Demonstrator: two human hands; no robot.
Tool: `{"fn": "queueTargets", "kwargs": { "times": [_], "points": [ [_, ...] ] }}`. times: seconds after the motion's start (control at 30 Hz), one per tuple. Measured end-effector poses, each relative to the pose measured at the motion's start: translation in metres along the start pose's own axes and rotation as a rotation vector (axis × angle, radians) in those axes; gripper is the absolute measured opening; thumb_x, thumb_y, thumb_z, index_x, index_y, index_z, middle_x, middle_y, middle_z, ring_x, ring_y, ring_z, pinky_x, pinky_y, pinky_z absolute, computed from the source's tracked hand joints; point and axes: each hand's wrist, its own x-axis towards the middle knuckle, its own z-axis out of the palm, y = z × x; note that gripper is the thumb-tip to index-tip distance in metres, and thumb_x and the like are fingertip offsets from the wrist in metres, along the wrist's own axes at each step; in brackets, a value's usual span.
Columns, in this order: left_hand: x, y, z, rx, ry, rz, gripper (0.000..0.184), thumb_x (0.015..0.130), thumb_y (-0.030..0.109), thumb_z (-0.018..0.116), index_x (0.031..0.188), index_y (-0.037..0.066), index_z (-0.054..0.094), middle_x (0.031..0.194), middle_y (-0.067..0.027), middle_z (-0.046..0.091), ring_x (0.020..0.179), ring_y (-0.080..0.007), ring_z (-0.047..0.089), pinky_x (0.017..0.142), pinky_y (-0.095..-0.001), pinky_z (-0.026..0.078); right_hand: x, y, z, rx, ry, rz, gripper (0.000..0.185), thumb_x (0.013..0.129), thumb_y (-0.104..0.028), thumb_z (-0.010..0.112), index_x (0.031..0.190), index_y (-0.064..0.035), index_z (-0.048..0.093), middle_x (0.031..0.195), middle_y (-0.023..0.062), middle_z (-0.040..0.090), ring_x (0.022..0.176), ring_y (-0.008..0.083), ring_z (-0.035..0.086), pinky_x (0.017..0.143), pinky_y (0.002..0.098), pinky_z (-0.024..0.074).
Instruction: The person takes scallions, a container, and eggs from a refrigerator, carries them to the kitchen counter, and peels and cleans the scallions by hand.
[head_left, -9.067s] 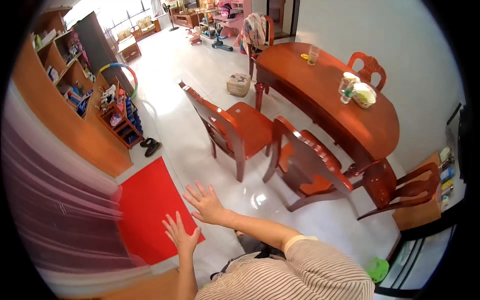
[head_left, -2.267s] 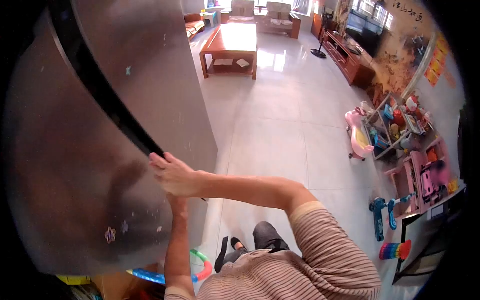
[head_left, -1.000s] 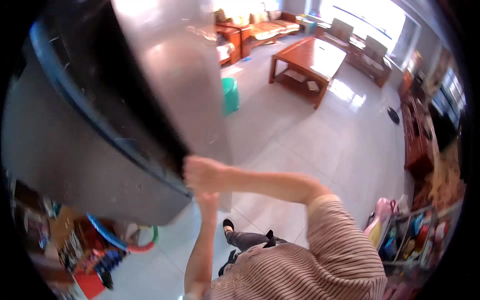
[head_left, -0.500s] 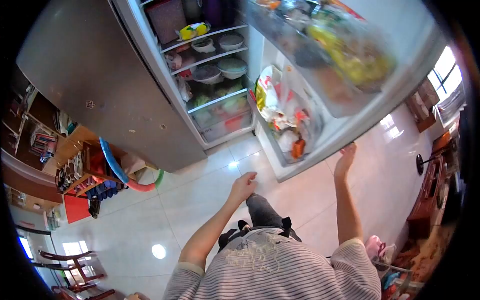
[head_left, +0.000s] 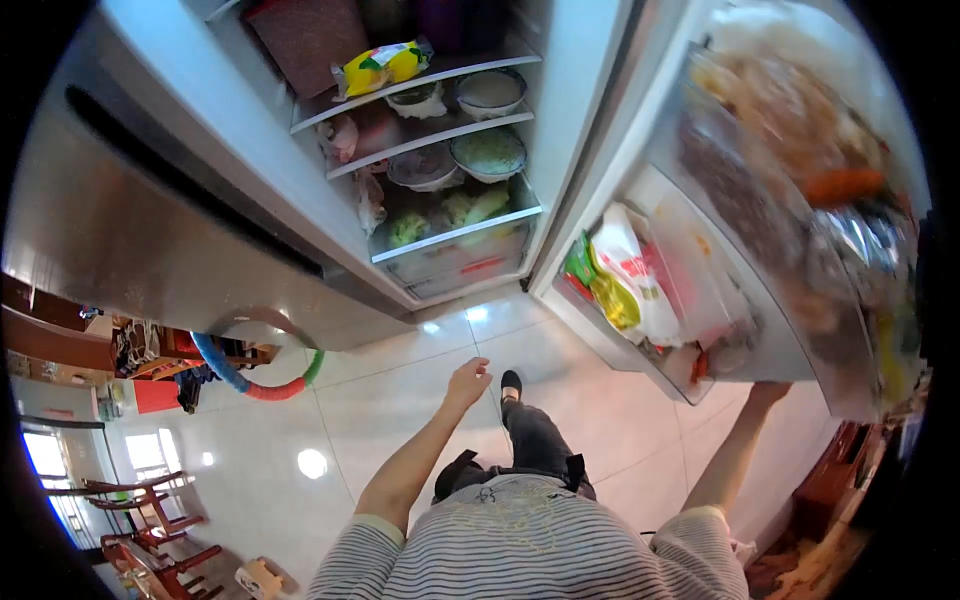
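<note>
My right hand [head_left: 768,393] is at the outer edge of the opened refrigerator door [head_left: 655,190], its fingertips hidden behind the edge. Over the floor hangs my left hand [head_left: 468,383], empty, with loosely bent fingers. Inside the refrigerator [head_left: 575,130], a yellow packet [head_left: 382,68] lies on the upper shelf. Several covered bowls sit below it, among them a bowl with green contents [head_left: 488,153]. Green vegetables [head_left: 408,228] show beneath the lower shelf. A white and yellow bag [head_left: 635,275] stands in the bottom door bin, and blurred bagged food [head_left: 790,110] fills the upper bin.
At the left is a closed steel door [head_left: 200,230] with a dark handle groove. A coloured hoop [head_left: 275,390] leans near a shoe rack [head_left: 150,350]. Wooden chairs [head_left: 150,510] and a small stool [head_left: 258,580] stand at lower left. Pale tiles [head_left: 390,400] cover the floor.
The refrigerator door has swung wider to the right, my right hand moving out with it. The shelves appear closer and more fully in view. My left hand has shifted slightly left and down.
</note>
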Motion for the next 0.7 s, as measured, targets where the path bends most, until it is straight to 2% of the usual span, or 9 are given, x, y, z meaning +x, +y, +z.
{"fn": "queueTargets", "kwargs": {
  "times": [0.13, 0.17, 0.33, 0.37, 0.47, 0.53, 0.57, 0.63, 0.7],
  "points": [
    [0.055, -0.014, -0.014, -0.087, 0.093, -0.072, 0.036, 0.075, 0.02, 0.063, 0.108, 0.006, 0.059, 0.088, -0.0096, 0.064, 0.083, -0.0207, 0.061, 0.076, -0.0312, 0.047, 0.029, 0.022, -0.009, -0.195, -0.02, -0.062, 0.053, 0.091, -0.039, 0.039, 0.129, -0.0019, 0.041, 0.125, 0.0132, 0.047, 0.112, 0.0298, 0.047, 0.093, 0.0429, 0.0404],
    [0.062, -0.019, -0.016, -0.066, 0.175, -0.058, 0.036, 0.074, 0.019, 0.062, 0.107, 0.004, 0.059, 0.085, -0.0086, 0.063, 0.076, -0.018, 0.06, 0.069, -0.03, 0.049, 0.037, 0.025, -0.016, -0.228, 0.032, -0.05, 0.053, 0.091, -0.038, 0.04, 0.129, -0.002, 0.041, 0.122, 0.0126, 0.049, 0.109, 0.0289, 0.048, 0.091, 0.0418, 0.0416],
    [0.095, -0.052, -0.028, -0.209, 0.19, -0.244, 0.037, 0.072, 0.017, 0.062, 0.106, 0.003, 0.059, 0.085, -0.0121, 0.065, 0.08, -0.0226, 0.062, 0.072, -0.0326, 0.049, 0.022, 0.065, -0.095, -0.545, 0.383, 0.078, 0.052, 0.09, -0.037, 0.045, 0.128, -0.0028, 0.042, 0.11, 0.01, 0.057, 0.096, 0.0248, 0.056, 0.082, 0.0366, 0.0476],
    [0.096, -0.053, -0.032, -0.249, 0.192, -0.277, 0.037, 0.072, 0.017, 0.062, 0.106, 0.003, 0.059, 0.085, -0.0117, 0.065, 0.08, -0.0216, 0.062, 0.071, -0.0321, 0.049, 0.0, 0.075, -0.115, -0.653, 0.348, 0.126, 0.045, 0.087, -0.04, 0.049, 0.116, -0.0051, 0.052, 0.088, 0.0042, 0.059, 0.078, 0.019, 0.055, 0.066, 0.0326, 0.0476],
    [0.102, -0.075, -0.041, -0.337, 0.19, -0.348, 0.038, 0.072, 0.016, 0.063, 0.108, 0.002, 0.059, 0.082, -0.0102, 0.065, 0.075, -0.0183, 0.061, 0.069, -0.0298, 0.049, -0.095, 0.139, -0.213, -0.854, 0.124, 0.458, 0.019, 0.084, -0.028, 0.05, 0.077, -0.0108, 0.049, 0.067, 0.0064, 0.052, 0.055, 0.0213, 0.05, 0.049, 0.036, 0.0434],
    [0.109, -0.078, -0.054, -0.371, 0.168, -0.393, 0.038, 0.072, 0.015, 0.062, 0.107, 0.002, 0.059, 0.081, -0.0103, 0.065, 0.073, -0.0184, 0.061, 0.068, -0.0297, 0.049, -0.19, 0.146, -0.077, -1.293, 0.208, 1.095, 0.026, 0.085, -0.031, 0.051, 0.068, -0.0126, 0.054, 0.058, 0.0008, 0.049, 0.05, 0.0175, 0.049, 0.047, 0.035, 0.0434],
    [0.116, -0.094, -0.054, -0.351, 0.196, -0.377, 0.038, 0.073, 0.015, 0.062, 0.108, 0.002, 0.059, 0.079, -0.0075, 0.064, 0.069, -0.0161, 0.06, 0.062, -0.0279, 0.049, -0.213, 0.185, -0.117, -1.404, -0.121, 1.138, 0.017, 0.082, -0.029, 0.054, 0.088, -0.0127, 0.054, 0.066, 0.004, 0.051, 0.053, 0.0198, 0.049, 0.047, 0.0385, 0.0446],
    [0.125, -0.096, -0.069, -0.442, 0.2, -0.413, 0.039, 0.074, 0.016, 0.061, 0.11, 0.002, 0.058, 0.078, -0.0053, 0.063, 0.066, -0.0138, 0.059, 0.057, -0.0263, 0.048, -0.262, 0.226, -0.043, -1.692, -1.027, 0.703, 0.024, 0.081, -0.029, 0.056, 0.076, -0.0063, 0.061, 0.071, 0.0141, 0.059, 0.072, 0.0299, 0.059, 0.065, 0.0391, 0.0465],
    [0.14, -0.099, -0.083, -0.506, 0.193, -0.417, 0.039, 0.077, 0.016, 0.061, 0.114, 0.004, 0.056, 0.077, -0.0017, 0.061, 0.061, -0.0099, 0.055, 0.049, -0.023, 0.046, -0.279, 0.279, 0.029, -1.563, -1.412, 0.551, 0.03, 0.082, -0.034, 0.055, 0.089, -0.0058, 0.061, 0.09, 0.0156, 0.061, 0.089, 0.0327, 0.057, 0.077, 0.0422, 0.0444]
  ]
}}
